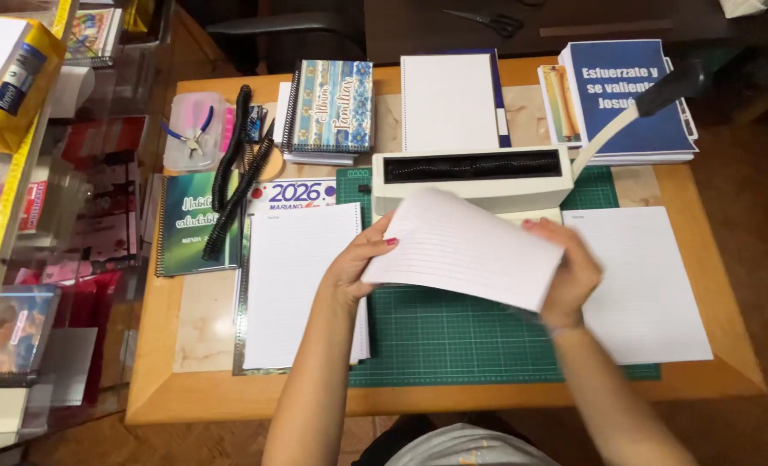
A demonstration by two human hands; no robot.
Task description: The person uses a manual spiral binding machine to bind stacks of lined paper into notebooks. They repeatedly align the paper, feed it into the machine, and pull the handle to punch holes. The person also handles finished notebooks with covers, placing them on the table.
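Both of my hands hold a small sheaf of white lined pages (466, 246) tilted in the air above the green cutting mat (453, 336). My left hand (360, 263) grips its left edge, my right hand (569, 272) its right edge. Just behind the pages stands a white binding machine (470, 177) with a black comb slot and a long handle (651, 99) raised to the right. A stack of lined pages (302, 285) lies left of my left hand, another stack (647, 285) right of my right hand.
Black spiral coils (237, 168), a green notebook (196, 224) and a clear box holding blue pliers (192, 129) lie at the left. Spiral notebooks (330, 108), a white pad (448, 102) and a blue-covered stack (630, 95) line the far edge. Shelves stand at the left.
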